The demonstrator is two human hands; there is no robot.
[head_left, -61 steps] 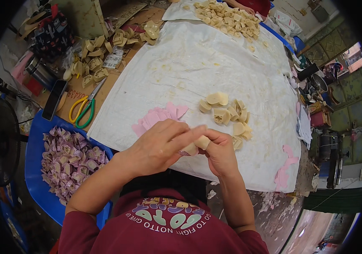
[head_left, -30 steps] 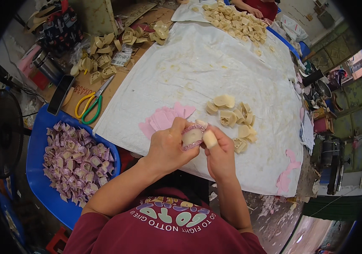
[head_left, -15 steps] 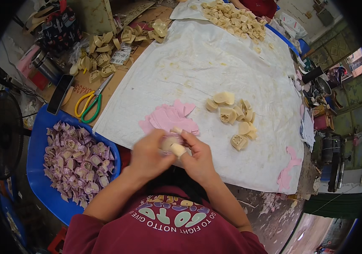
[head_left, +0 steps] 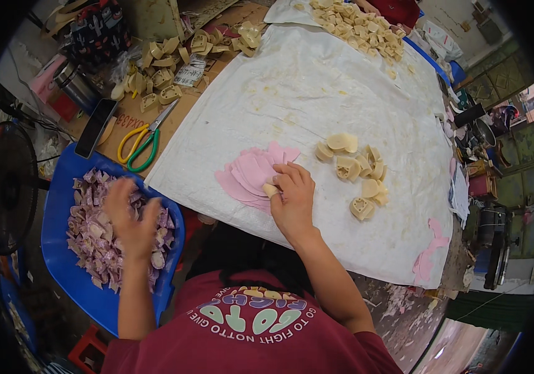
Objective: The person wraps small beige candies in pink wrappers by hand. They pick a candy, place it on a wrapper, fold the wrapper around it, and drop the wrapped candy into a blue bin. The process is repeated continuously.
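Observation:
My left hand (head_left: pixel 131 219) is over the blue basin (head_left: pixel 61 240) on the left, its fingers spread and slightly blurred. Beneath it lies a heap of small purple-patterned, cream-edged pieces (head_left: pixel 95 234). On the white-covered table, my right hand (head_left: pixel 294 202) curls at the right edge of a fanned stack of thin pink cut pieces (head_left: pixel 245 174). Its thumb and fingers pinch the edge there, and a cream cover shows on the thumb. Right of that hand sits a small group of cream moulded pieces (head_left: pixel 347 167), some with hollow undersides.
Scissors (head_left: pixel 145 140) with yellow and green handles and a phone (head_left: pixel 96 128) lie left of the white sheet (head_left: pixel 217 118). More cream pieces (head_left: pixel 364 31) are piled at the far end, near another person's hand (head_left: pixel 367 6). Pink scraps (head_left: pixel 426 255) hang near the right edge. A fan (head_left: pixel 5 187) stands left.
My hands were together over the table's front edge, working on a small blurred piece. They have parted: the left has swung over the basin, the right has reached the pink stack.

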